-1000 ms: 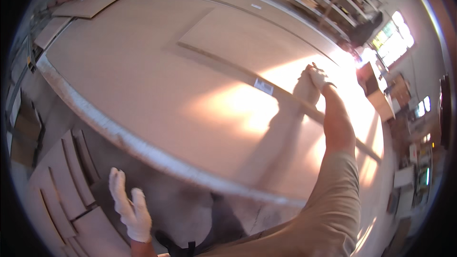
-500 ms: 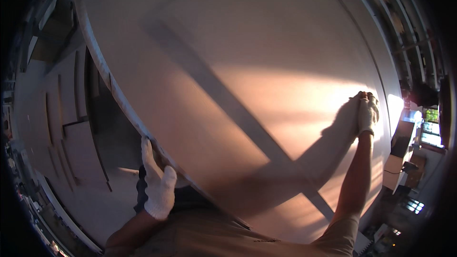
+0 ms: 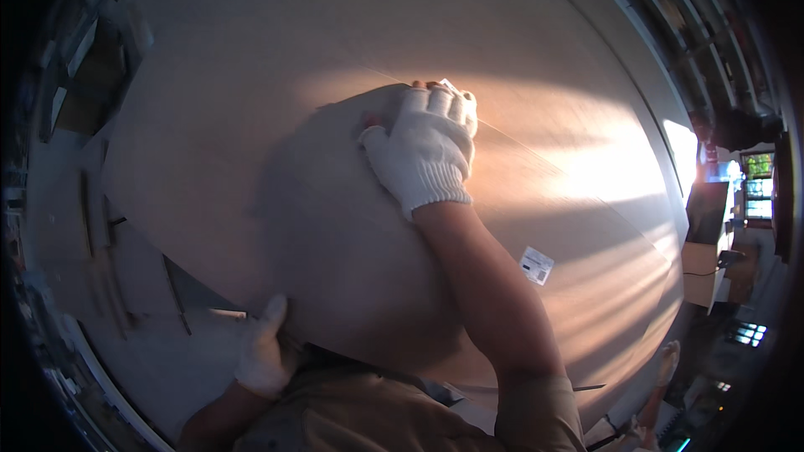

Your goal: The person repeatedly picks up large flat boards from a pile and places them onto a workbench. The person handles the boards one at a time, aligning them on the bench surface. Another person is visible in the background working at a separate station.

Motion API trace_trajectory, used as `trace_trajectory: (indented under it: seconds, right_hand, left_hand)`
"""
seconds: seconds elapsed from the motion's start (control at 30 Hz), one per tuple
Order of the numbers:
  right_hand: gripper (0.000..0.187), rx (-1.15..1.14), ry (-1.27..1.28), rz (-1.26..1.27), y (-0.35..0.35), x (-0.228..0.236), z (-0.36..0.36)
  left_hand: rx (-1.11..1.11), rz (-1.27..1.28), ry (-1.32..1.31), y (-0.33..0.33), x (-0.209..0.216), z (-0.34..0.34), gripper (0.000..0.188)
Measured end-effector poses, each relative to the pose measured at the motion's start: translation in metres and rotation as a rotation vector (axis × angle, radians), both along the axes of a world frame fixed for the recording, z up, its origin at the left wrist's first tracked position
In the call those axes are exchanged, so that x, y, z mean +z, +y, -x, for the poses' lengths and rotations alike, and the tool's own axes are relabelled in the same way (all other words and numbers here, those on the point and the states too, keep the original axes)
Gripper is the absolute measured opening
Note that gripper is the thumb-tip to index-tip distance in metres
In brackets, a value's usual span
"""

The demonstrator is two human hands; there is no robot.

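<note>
A large brown panel [image 3: 352, 276] fills most of the view before me, with a thin diagonal line across its face. My right hand [image 3: 427, 146], in a white knit glove with bare fingertips, lies on the panel near its middle, thumb spread away from the fingers. A small white corner shows beside those fingertips; what it is I cannot make out. At the panel's near left edge my left hand [image 3: 268, 351], also gloved, grips the rim with the thumb up, its fingers mostly hidden. A white printed label [image 3: 537, 266] sits on the panel right of my right forearm.
Another person's gloved hand [image 3: 667, 364] appears beyond the panel's right side. Flat boards [image 3: 138, 276] lie at the left. Long rails [image 3: 678, 25] run along the far right, and a box-like cabinet [image 3: 706, 234] stands near a window [image 3: 758, 184].
My right hand has moved left from the panel's right side to its middle. The panel's left edge has shifted, and the dark diagonal strip is gone. The label and another person's hand now show.
</note>
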State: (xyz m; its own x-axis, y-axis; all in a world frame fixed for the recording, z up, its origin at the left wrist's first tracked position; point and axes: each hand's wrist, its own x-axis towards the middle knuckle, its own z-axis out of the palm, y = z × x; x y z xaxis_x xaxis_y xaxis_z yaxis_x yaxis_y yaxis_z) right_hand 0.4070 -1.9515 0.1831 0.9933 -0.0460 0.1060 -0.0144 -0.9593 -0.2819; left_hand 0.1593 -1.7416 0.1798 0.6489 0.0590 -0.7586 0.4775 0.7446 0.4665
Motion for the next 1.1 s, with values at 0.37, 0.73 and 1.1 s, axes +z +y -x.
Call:
trace_trajectory:
  seconds: [0.37,0.73,1.1]
  right_hand:
    - [0.052,-0.724,0.101,0.367,-0.374,-0.036,0.217]
    - [0.057,-0.547,0.156,0.076,-0.38,-0.053,0.335]
    - [0.068,-0.564,0.283,0.128,-0.509,-0.091,0.308]
  left_hand:
    - [0.314,-0.397,-0.323,0.113,-0.03,0.0,0.07]
    - [0.197,-0.353,-0.234,0.037,-0.065,0.069,0.046]
    - [0.037,-0.286,-0.307,0.011,-0.039,0.133,0.071]
